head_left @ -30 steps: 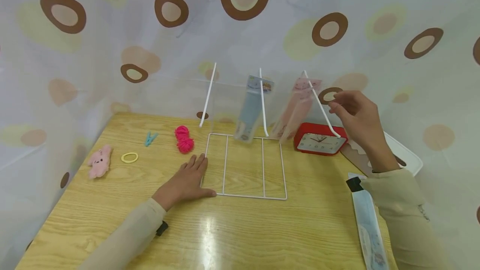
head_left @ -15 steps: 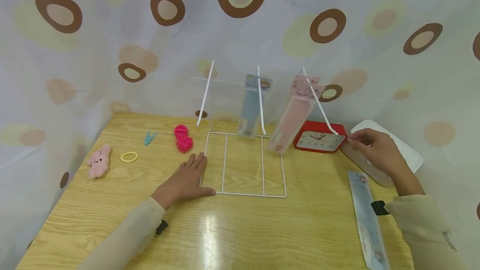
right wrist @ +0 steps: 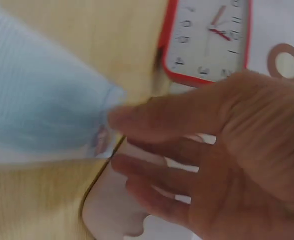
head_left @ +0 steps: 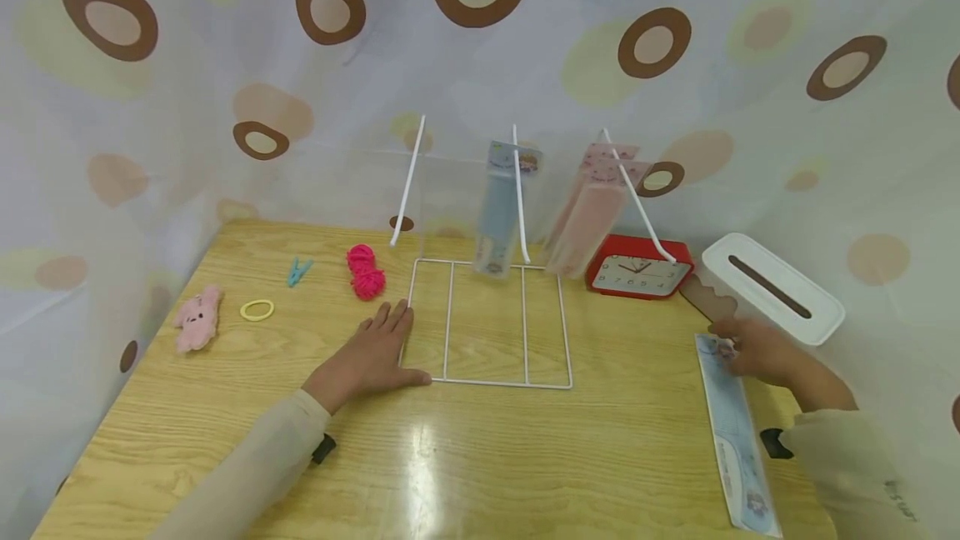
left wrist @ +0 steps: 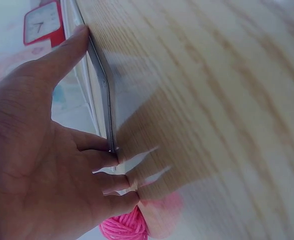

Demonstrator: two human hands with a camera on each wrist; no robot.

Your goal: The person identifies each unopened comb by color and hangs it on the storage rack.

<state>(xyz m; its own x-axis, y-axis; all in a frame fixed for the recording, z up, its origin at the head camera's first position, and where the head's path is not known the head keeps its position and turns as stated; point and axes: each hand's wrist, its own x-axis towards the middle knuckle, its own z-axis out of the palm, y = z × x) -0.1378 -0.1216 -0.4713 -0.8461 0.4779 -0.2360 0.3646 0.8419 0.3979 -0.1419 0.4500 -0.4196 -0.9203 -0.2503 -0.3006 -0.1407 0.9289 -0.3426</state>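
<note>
My left hand [head_left: 371, 357] lies spread on the near left corner of the white wire rack base [head_left: 495, 383]. The left wrist view shows its thumb and fingers touching the wire. At the table's right side, my right hand [head_left: 765, 357] is at the top end of a long light-blue packet [head_left: 735, 440] lying flat. In the blurred right wrist view, the thumb [right wrist: 136, 120] overlaps the packet's end, with fingers curled beneath. Fine ridges show through the packet. A similar blue packet [head_left: 495, 223] hangs on the rack's middle prong; pink packets [head_left: 588, 227] hang on the right one.
A red alarm clock [head_left: 637, 269] stands behind the right prong. Beside it lie a white slotted lid [head_left: 810, 273] and a brownish flat piece [head_left: 705, 298]. At left are pink yarn [head_left: 365, 273], a blue clip [head_left: 298, 272], a yellow ring [head_left: 257, 310] and a pink plush [head_left: 198, 319].
My right hand has moved from beside the right prong down to the top end of the blue packet on the table. The pink packets have swung. The left hand stays put.
</note>
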